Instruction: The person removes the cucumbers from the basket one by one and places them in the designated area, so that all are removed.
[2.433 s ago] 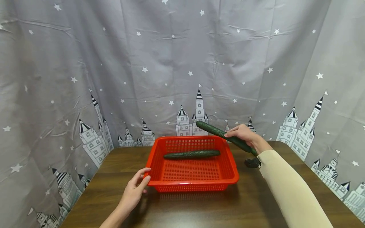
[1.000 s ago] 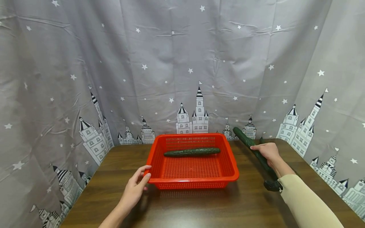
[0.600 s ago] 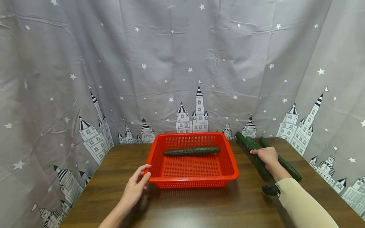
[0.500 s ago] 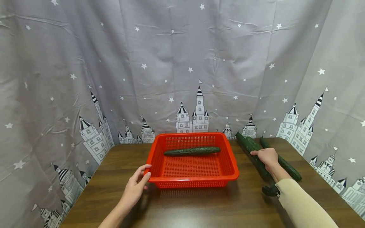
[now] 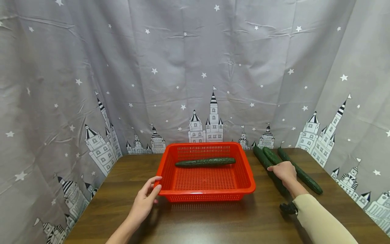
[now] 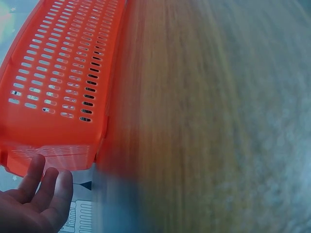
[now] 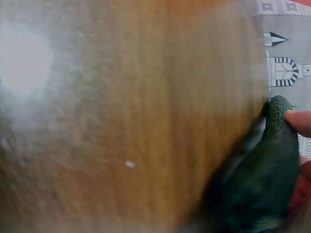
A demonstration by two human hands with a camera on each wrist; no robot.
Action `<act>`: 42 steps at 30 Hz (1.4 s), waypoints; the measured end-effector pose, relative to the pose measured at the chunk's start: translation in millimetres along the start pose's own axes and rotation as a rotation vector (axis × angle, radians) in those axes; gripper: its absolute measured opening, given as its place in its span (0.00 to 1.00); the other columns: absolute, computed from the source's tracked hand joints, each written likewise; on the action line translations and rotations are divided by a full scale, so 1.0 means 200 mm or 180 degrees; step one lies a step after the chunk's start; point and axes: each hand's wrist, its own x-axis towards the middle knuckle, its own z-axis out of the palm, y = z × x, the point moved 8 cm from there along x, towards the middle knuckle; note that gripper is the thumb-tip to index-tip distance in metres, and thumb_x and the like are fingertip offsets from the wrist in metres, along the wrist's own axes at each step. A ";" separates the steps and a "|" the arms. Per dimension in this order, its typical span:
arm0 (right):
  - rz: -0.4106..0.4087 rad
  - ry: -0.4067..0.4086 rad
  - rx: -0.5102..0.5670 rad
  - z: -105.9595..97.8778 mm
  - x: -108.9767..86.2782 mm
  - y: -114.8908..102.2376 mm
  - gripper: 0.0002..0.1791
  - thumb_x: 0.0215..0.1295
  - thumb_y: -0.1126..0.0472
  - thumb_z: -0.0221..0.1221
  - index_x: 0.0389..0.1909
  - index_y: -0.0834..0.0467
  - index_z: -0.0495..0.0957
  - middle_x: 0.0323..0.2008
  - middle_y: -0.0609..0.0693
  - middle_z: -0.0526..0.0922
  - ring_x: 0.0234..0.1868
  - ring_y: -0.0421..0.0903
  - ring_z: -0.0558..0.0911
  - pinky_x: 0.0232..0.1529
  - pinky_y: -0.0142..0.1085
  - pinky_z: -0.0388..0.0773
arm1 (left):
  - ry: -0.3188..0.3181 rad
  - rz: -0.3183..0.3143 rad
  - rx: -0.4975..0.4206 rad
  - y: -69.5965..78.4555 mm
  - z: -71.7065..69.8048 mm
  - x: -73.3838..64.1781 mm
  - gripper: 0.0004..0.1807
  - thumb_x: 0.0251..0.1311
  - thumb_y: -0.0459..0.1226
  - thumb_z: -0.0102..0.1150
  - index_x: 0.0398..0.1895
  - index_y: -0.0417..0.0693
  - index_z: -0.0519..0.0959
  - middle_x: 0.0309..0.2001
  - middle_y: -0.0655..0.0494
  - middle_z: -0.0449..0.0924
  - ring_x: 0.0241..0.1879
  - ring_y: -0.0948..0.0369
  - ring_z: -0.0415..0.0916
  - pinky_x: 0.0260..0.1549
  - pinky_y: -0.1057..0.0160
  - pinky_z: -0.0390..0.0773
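In the head view, a red plastic basket [image 5: 207, 192] stands mid-table with one dark green cucumber [image 5: 205, 162] lying across its inside. My left hand [image 5: 144, 198] holds the basket's near left corner, thumb at the rim; the left wrist view has its fingers [image 6: 59, 194] under the corner. Right of the basket, my right hand [image 5: 284, 172] grips the leftmost cucumber [image 5: 261, 156], which lies on the table. A second cucumber [image 5: 270, 155] is right beside it, partly hidden by the hand. In the right wrist view, the thumb [image 7: 300, 121] presses the held cucumber [image 7: 262, 179].
A third cucumber [image 5: 304, 178] lies slanted on the brown wooden table [image 5: 213, 223], just right of my right hand. Behind the table hangs a grey curtain [image 5: 182, 67] with stars and castles. A black strap [image 5: 287, 208] sits at my right wrist.
My right hand has carried its cucumber from above the basket's right rim rightward and down onto the table beside the others. The left hand stays at the basket corner.
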 end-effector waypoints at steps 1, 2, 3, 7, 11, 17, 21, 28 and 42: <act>-0.0018 0.0002 -0.0063 0.00 0.00 0.00 0.15 0.55 0.52 0.69 0.18 0.59 0.87 0.23 0.55 0.84 0.39 0.62 0.81 0.34 0.48 0.78 | -0.0004 -0.0001 -0.0001 0.00 0.00 0.00 0.17 0.72 0.41 0.58 0.62 0.55 0.75 0.41 0.45 0.79 0.37 0.59 0.76 0.32 0.60 0.82; -0.0029 -0.0007 -0.0098 0.01 0.00 0.00 0.16 0.55 0.52 0.69 0.15 0.58 0.85 0.20 0.51 0.81 0.36 0.60 0.81 0.30 0.46 0.77 | -0.0008 0.0000 -0.0001 0.00 0.00 0.00 0.17 0.72 0.41 0.58 0.62 0.55 0.75 0.41 0.45 0.79 0.37 0.59 0.76 0.32 0.60 0.82; -0.0028 -0.0002 -0.0132 0.01 0.00 0.01 0.17 0.55 0.51 0.69 0.13 0.57 0.84 0.18 0.50 0.79 0.34 0.59 0.80 0.28 0.43 0.75 | -0.0012 0.0005 -0.0003 0.00 0.00 0.00 0.17 0.72 0.41 0.58 0.62 0.55 0.75 0.40 0.45 0.79 0.38 0.58 0.76 0.32 0.60 0.82; -0.0004 -0.0003 -0.0155 0.02 0.00 0.02 0.18 0.55 0.50 0.69 0.14 0.58 0.84 0.19 0.51 0.79 0.32 0.57 0.79 0.26 0.41 0.72 | -0.0027 -0.0014 -0.0001 0.00 0.00 0.00 0.17 0.72 0.41 0.57 0.62 0.55 0.75 0.41 0.45 0.79 0.38 0.58 0.76 0.32 0.60 0.82; 0.0015 -0.0015 -0.0183 0.01 0.00 0.02 0.17 0.55 0.49 0.70 0.22 0.62 0.88 0.30 0.62 0.86 0.37 0.62 0.81 0.31 0.47 0.76 | -0.0035 -0.0036 0.0002 -0.01 0.00 0.00 0.18 0.72 0.41 0.57 0.62 0.55 0.75 0.42 0.45 0.79 0.38 0.60 0.76 0.33 0.60 0.82; 0.0008 -0.0087 -0.0211 0.00 0.00 0.02 0.20 0.56 0.48 0.69 0.32 0.64 0.89 0.45 0.69 0.84 0.46 0.69 0.81 0.41 0.54 0.79 | -0.0028 -0.0036 0.0008 -0.01 0.00 0.00 0.18 0.72 0.41 0.57 0.62 0.55 0.75 0.42 0.45 0.79 0.38 0.61 0.75 0.33 0.60 0.82; -0.0041 -0.0094 -0.0198 -0.01 -0.01 0.01 0.20 0.57 0.49 0.68 0.32 0.64 0.89 0.47 0.70 0.84 0.49 0.71 0.79 0.44 0.55 0.78 | -0.0026 -0.0021 0.0004 -0.01 0.00 0.00 0.17 0.72 0.40 0.57 0.62 0.55 0.75 0.41 0.45 0.78 0.38 0.58 0.76 0.32 0.59 0.82; -0.0031 -0.0093 -0.0057 -0.02 -0.01 0.02 0.19 0.57 0.49 0.69 0.31 0.63 0.89 0.51 0.70 0.82 0.54 0.72 0.77 0.52 0.58 0.76 | -0.0031 0.0052 -0.0007 0.00 0.00 0.00 0.17 0.72 0.39 0.56 0.62 0.53 0.75 0.40 0.46 0.79 0.37 0.55 0.77 0.32 0.59 0.82; 0.0054 -0.0268 0.0266 -0.12 0.00 -0.08 0.26 0.63 0.48 0.65 0.49 0.67 0.84 0.63 0.74 0.72 0.54 0.69 0.75 0.51 0.54 0.78 | -0.0039 0.0008 -0.0035 -0.01 0.00 0.00 0.17 0.72 0.40 0.57 0.62 0.55 0.75 0.38 0.46 0.77 0.37 0.55 0.77 0.32 0.60 0.82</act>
